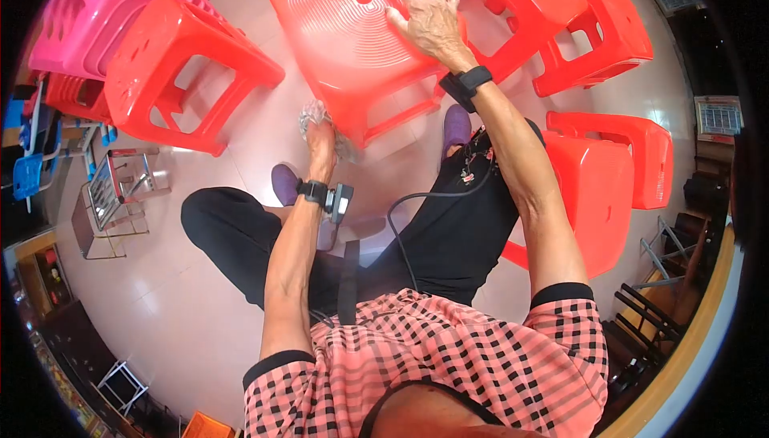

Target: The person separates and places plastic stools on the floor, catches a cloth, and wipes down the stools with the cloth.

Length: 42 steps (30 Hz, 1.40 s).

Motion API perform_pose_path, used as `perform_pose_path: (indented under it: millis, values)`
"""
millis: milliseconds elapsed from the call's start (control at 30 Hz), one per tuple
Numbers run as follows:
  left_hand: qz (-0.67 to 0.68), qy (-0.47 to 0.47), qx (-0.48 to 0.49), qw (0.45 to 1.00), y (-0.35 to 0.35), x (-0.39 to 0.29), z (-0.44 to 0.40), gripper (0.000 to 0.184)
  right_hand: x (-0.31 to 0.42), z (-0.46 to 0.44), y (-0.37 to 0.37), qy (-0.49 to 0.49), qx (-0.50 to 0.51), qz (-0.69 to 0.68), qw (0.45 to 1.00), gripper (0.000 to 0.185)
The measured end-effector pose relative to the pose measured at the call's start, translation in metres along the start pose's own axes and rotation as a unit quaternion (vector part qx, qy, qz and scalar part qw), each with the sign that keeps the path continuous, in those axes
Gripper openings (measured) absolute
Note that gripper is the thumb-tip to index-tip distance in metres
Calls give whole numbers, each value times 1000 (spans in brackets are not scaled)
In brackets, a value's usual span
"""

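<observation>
A red plastic stool [336, 29] with a ringed top and a small central hole stands in front of me. My right hand [432, 23] lies on the far right part of its seat, palm down with the fingers spread and nothing gripped. Low beside the stool's near left leg, my left hand [322, 135] is closed around a crumpled whitish cloth [312, 113]. Its fingers are partly hidden by the cloth. I cannot tell whether the cloth touches the stool leg.
A red stool [192, 77] stands at the left by stacked pink stools [96, 13]. More red stools [601, 197] stand close on my right, others [601, 37] at the far right. A metal-framed folding seat [120, 189] is at the left. A cable [392, 217] crosses my lap.
</observation>
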<state>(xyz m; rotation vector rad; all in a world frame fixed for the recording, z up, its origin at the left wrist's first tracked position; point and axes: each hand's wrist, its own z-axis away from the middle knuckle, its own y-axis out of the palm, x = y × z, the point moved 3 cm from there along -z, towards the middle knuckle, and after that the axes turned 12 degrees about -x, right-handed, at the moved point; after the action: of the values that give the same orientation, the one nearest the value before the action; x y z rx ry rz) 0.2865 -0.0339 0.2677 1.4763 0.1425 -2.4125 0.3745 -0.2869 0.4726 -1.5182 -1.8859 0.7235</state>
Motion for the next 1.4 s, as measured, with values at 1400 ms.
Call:
perform_pose_path:
  millis: [1400]
  values:
    - [-429, 624, 284, 589, 121, -211, 29, 53, -41, 4, -22, 290, -255, -180, 905, 19]
